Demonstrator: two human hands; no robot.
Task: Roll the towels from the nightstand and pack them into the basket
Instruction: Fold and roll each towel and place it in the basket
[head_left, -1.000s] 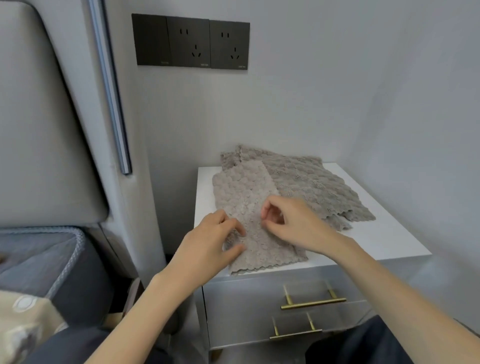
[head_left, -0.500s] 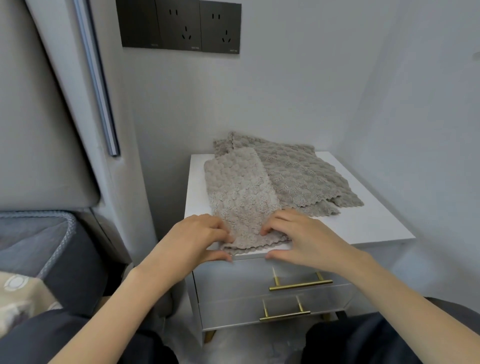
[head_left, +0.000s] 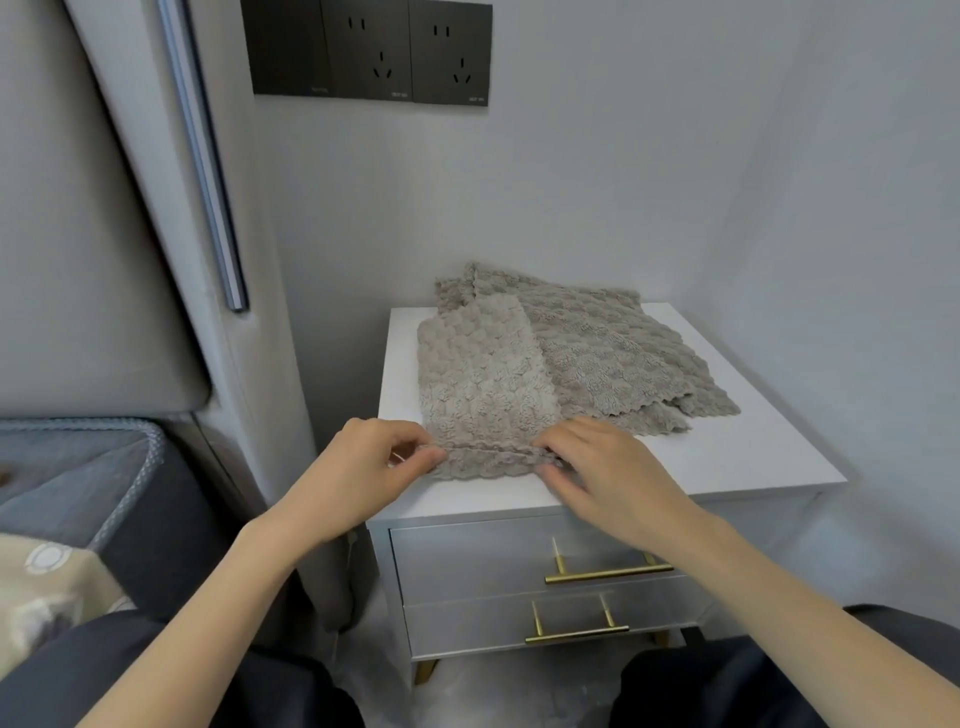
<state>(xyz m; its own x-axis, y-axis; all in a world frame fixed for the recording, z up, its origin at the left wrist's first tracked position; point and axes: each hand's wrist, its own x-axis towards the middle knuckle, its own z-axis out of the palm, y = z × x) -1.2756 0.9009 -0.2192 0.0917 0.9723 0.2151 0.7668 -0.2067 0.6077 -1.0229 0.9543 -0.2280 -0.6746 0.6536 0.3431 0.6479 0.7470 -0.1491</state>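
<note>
Nearest the viewer, the person's dark-clad knees flank the nightstand, whose two drawers carry brass handles. Just above the front edge of its white top, the left hand and the right hand work the near hem of the folded towel, a pale, nubbly strip lying front to back on the left half of the top. The hem is turned over once into a low first lap. The left hand pinches its left end between thumb and curled fingers. The right hand curls its fingers over the right end with the thumb at the fold, apparently pinching as well, though the thumb's contact is partly hidden. The step in hand is judged to be starting the roll, with the task at an early stage. To do it well, both ends should advance together and stay level, the first lap kept tight and the side edges aligned, so that the roll does not cone or loosen. Beyond and to the right, the remaining towels lie flat and overlapping, touching the strip's right edge and better left undisturbed. Farther back, a dark socket panel sits on the wall. The basket is not in view.
</note>
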